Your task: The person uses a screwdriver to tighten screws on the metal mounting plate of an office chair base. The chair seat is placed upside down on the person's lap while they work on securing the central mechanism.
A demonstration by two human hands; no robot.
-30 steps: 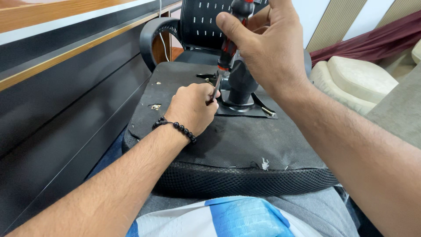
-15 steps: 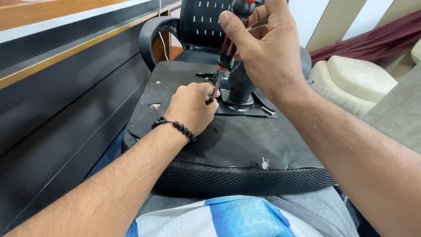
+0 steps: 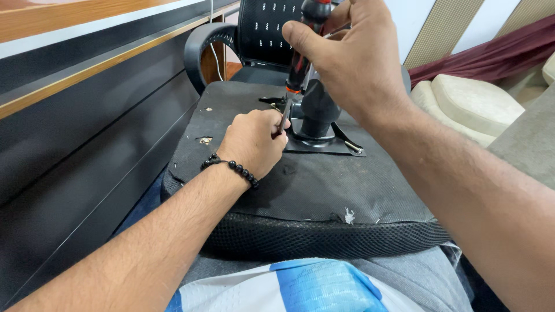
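The screwdriver, black-handled with an orange-red collar, stands nearly upright over the underside of an overturned chair seat, its thin metal shaft running down toward the black mounting plate beside the seat's central column; the right hand is wrapped round the handle from above, thumb and fingers closed on it; the left hand, a dark beaded bracelet at its wrist, rests on the seat with its fingers curled in and pinching the lower shaft near the tip; the seat lies across the person's lap, touching a blue-and-white shirt; a dark counter front rises at the left; another black chair stands behind; cream cushions lie to the right.
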